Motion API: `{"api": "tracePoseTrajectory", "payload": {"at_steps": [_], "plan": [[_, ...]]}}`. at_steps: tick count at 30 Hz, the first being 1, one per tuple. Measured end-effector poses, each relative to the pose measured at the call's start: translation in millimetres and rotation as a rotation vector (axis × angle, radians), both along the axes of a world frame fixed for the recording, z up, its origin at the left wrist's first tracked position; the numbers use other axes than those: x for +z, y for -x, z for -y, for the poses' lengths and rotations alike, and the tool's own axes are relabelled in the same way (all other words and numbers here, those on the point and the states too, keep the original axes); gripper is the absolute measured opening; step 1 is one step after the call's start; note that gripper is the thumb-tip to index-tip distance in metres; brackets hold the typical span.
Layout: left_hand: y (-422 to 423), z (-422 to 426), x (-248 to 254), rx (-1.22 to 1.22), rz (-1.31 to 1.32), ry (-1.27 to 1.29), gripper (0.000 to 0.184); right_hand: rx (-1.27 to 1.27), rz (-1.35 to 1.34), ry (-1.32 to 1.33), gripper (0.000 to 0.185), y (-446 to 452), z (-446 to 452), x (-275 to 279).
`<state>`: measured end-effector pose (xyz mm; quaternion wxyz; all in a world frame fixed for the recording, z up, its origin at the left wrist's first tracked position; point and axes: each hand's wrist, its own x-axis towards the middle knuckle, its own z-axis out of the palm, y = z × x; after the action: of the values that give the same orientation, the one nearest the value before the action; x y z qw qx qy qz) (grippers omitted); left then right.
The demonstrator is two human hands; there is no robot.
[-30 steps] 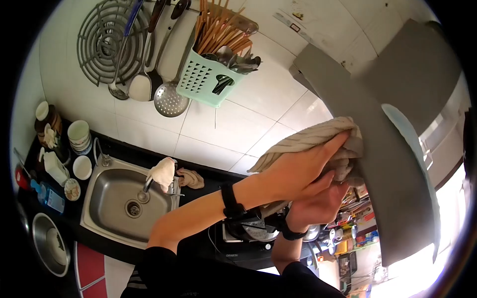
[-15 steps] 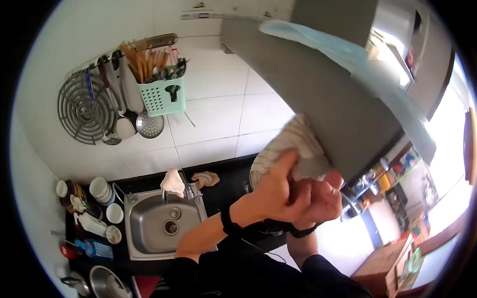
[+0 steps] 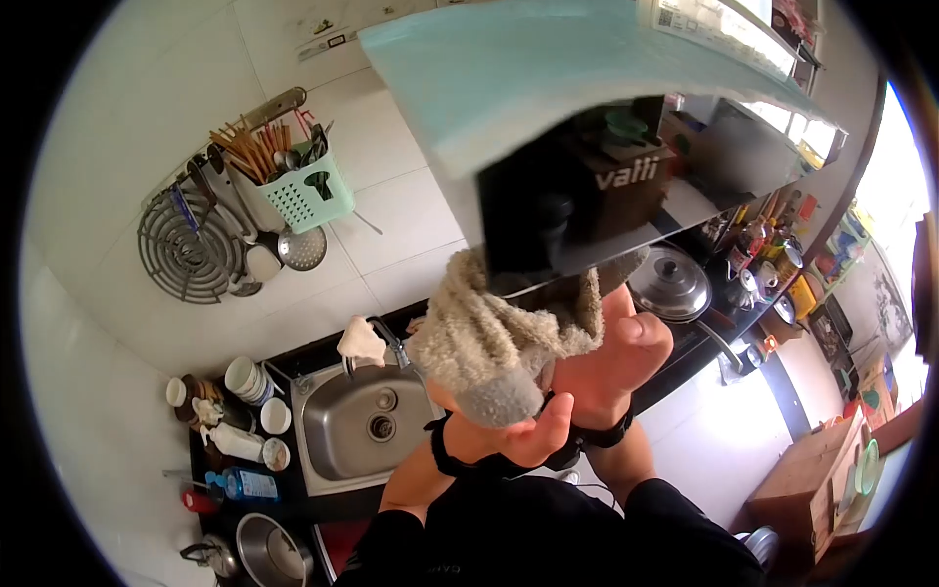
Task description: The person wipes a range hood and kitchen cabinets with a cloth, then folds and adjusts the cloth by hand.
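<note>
A beige, shaggy cleaning cloth (image 3: pixel 469 323) with a grey patch is bunched between my two hands, just below the front edge of the range hood (image 3: pixel 558 210). My left hand (image 3: pixel 533 430) grips the cloth from below, its thumb showing and its other fingers hidden under the fabric. Beside it, my right hand (image 3: pixel 616 362) is turned palm up with the thumb raised, its fingers curled into the cloth's right end and partly covered. The hood has a dark glossy front with white lettering, and a pale blue sheet (image 3: pixel 509 59) lies over its top.
At lower left is a steel sink (image 3: pixel 333 430) with a faucet. Crockery and bottles stand left of it. A green utensil basket (image 3: pixel 311 196) and hanging utensils are on the wall. To the right, a lidded pan (image 3: pixel 670 284) sits on the stove.
My view has swung from the hood's grey side to its dark front. The hands and cloth have come away from that side to below the front edge, and the hands have parted somewhat.
</note>
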<state>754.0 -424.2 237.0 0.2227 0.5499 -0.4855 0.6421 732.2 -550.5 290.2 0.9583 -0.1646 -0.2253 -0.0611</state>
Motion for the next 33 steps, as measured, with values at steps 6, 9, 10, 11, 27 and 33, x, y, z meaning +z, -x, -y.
{"api": "tracePoseTrajectory", "payload": {"at_steps": [6, 9, 10, 11, 27, 33], "plan": [[16, 13, -7, 0.070, -0.081, 0.029, 0.049, 0.323, 0.246, -0.183, 0.070, -19, 23, -16], [23, 22, -6, 0.058, -0.179, 0.087, 0.057, 0.397, 0.226, -0.220, 0.066, -23, 34, -21], [26, 27, -5, 0.047, -0.226, 0.120, 0.059, 0.421, 0.223, -0.227, 0.065, -25, 39, -25], [27, 32, -2, 0.031, -0.271, 0.160, 0.062, 0.484, 0.259, -0.260, 0.065, -29, 46, -28], [8, 110, 17, 0.309, -0.339, 0.395, 0.087, 0.603, 0.210, -0.388, 0.055, -39, 130, -35], [-10, 138, -1, 0.087, -0.374, 0.375, 0.096, 0.475, 0.118, -0.324, 0.096, -15, 151, -43]]}}
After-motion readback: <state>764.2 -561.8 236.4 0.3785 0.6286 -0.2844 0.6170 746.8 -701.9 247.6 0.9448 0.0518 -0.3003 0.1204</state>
